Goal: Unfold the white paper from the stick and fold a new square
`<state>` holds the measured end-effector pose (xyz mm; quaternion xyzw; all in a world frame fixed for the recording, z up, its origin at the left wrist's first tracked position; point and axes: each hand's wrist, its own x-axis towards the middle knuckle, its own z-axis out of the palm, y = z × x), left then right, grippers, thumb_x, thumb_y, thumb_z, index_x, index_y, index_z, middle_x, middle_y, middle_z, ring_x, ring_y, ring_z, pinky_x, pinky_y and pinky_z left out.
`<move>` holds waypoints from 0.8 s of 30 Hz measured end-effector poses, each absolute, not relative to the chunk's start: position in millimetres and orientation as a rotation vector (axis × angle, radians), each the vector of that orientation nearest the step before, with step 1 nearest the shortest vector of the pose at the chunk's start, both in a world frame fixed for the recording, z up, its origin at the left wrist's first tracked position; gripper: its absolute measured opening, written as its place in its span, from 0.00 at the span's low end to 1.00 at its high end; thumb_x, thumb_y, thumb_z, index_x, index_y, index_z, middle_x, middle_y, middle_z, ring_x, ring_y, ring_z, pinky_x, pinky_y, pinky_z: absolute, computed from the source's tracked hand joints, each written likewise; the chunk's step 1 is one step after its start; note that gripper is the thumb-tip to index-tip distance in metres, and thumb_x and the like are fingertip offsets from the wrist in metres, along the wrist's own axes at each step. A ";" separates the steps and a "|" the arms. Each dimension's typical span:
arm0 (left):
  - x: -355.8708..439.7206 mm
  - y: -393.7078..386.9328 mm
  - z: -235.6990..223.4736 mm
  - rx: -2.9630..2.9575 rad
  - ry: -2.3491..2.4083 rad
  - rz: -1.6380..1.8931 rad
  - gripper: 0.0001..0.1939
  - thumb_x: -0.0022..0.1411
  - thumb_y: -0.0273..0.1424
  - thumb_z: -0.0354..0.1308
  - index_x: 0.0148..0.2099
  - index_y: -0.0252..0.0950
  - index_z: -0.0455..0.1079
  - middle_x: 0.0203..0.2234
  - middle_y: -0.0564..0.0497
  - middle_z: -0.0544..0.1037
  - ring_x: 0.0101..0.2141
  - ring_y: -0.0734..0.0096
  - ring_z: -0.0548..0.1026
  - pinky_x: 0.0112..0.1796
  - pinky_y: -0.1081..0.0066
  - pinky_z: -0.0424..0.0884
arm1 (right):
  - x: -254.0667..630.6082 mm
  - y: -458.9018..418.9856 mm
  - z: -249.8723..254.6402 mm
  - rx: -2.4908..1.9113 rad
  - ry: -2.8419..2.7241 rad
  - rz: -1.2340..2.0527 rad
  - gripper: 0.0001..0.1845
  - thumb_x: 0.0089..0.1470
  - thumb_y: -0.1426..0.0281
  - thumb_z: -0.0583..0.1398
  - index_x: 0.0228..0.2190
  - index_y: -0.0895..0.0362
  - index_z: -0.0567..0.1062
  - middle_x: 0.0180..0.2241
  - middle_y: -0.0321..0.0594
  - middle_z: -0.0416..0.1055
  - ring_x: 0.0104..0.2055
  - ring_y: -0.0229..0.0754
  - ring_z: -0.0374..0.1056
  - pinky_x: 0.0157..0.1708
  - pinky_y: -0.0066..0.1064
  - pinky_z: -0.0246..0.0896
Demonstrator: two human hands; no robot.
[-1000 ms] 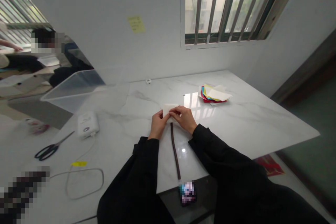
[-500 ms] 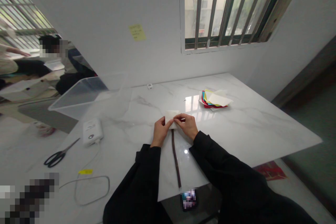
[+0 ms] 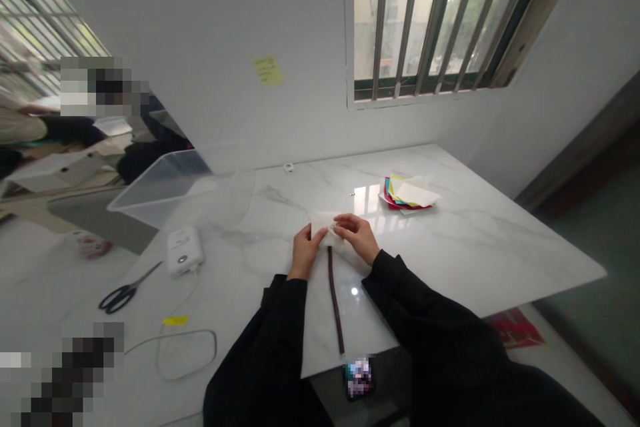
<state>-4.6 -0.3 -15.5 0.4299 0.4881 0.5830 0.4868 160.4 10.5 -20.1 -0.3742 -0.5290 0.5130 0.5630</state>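
Note:
My left hand pinches the left edge of a small cream-white square piece, its thumb laid over the front. Whether the square is paper or cloth, I cannot tell. On its right side, the thumb and forefinger of my right hand come together at a tiny shiny bit too small to name. From beneath the square's lower edge a thin dark brown, slightly bent strip runs down the table toward me. Its upper end is hidden by the square.
A stack of coloured and white sheets lies behind my right hand on the marble-look table. To the left are a white power bank with a cable, scissors and a clear plastic bin. A phone is at the front edge.
My right fingertips have shifted slightly right, apart from my left thumb, and a tiny shiny bit now shows at them. My view has tilted a little; the brown strip stays in place.

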 end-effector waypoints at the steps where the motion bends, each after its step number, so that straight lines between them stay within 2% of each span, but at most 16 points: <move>1: -4.9 0.5 -15.1 0.930 1.153 1.465 0.22 0.51 0.39 0.75 0.46 0.33 0.80 0.37 0.46 0.84 0.36 0.62 0.81 0.38 0.68 0.77 | 163.2 12.1 -20.0 -0.886 -1.220 1.200 0.21 0.49 0.59 0.70 0.43 0.57 0.83 0.35 0.42 0.81 0.35 0.42 0.75 0.39 0.34 0.72; 5: -12.3 3.5 -6.9 0.418 0.953 1.669 0.11 0.58 0.29 0.71 0.42 0.36 0.74 0.37 0.49 0.83 0.35 0.71 0.81 0.37 0.73 0.77 | 178.1 18.9 -25.3 -1.073 -1.243 0.952 0.15 0.54 0.61 0.67 0.40 0.56 0.85 0.39 0.43 0.83 0.37 0.44 0.76 0.42 0.36 0.73; 8: -20.3 2.4 0.1 0.246 0.869 1.637 0.07 0.63 0.28 0.68 0.41 0.37 0.72 0.35 0.52 0.81 0.32 0.75 0.79 0.34 0.76 0.76 | 186.3 26.1 -34.3 -1.250 -1.425 0.729 0.11 0.57 0.67 0.63 0.38 0.55 0.85 0.36 0.40 0.83 0.33 0.41 0.74 0.42 0.36 0.73; 10: -23.1 0.3 1.8 0.285 0.841 1.583 0.08 0.62 0.30 0.69 0.42 0.38 0.73 0.36 0.52 0.81 0.32 0.75 0.79 0.34 0.76 0.76 | 187.7 34.6 -39.4 -1.317 -1.651 0.557 0.11 0.57 0.73 0.62 0.38 0.55 0.85 0.35 0.40 0.82 0.34 0.42 0.73 0.44 0.37 0.72; 12: -23.2 -1.9 1.1 0.408 0.847 1.536 0.13 0.59 0.30 0.71 0.45 0.39 0.73 0.39 0.51 0.81 0.34 0.74 0.80 0.35 0.74 0.76 | 186.2 46.6 -41.4 -1.321 -1.895 0.366 0.13 0.59 0.78 0.60 0.39 0.56 0.85 0.38 0.44 0.81 0.40 0.44 0.73 0.49 0.38 0.70; 14: -21.7 -3.2 -1.1 0.549 0.892 1.490 0.19 0.55 0.28 0.73 0.48 0.41 0.72 0.42 0.52 0.81 0.37 0.73 0.81 0.37 0.74 0.76 | 183.4 60.4 -40.2 -1.312 -2.094 0.216 0.14 0.62 0.80 0.59 0.41 0.58 0.85 0.41 0.48 0.80 0.46 0.48 0.72 0.52 0.38 0.68; 17: -19.9 -2.6 -4.2 0.641 0.947 1.454 0.25 0.52 0.27 0.73 0.52 0.43 0.72 0.44 0.52 0.80 0.37 0.73 0.81 0.36 0.74 0.75 | 179.9 77.2 -36.9 -1.334 -2.283 0.110 0.15 0.65 0.80 0.57 0.42 0.61 0.85 0.42 0.53 0.79 0.48 0.50 0.70 0.54 0.39 0.66; 21: -20.0 1.3 -6.9 0.572 0.987 1.472 0.20 0.58 0.32 0.69 0.52 0.42 0.71 0.45 0.49 0.80 0.37 0.71 0.81 0.33 0.74 0.76 | 179.8 78.2 -38.9 -1.312 -2.261 0.156 0.16 0.65 0.80 0.57 0.44 0.59 0.85 0.45 0.52 0.79 0.48 0.49 0.70 0.56 0.40 0.65; 24: -17.7 3.1 -10.0 0.622 1.062 1.511 0.19 0.60 0.36 0.68 0.52 0.41 0.71 0.45 0.48 0.79 0.37 0.69 0.80 0.36 0.69 0.80 | 182.4 64.5 -41.4 -1.277 -1.999 0.229 0.14 0.66 0.76 0.59 0.44 0.56 0.84 0.45 0.47 0.80 0.48 0.48 0.71 0.56 0.40 0.67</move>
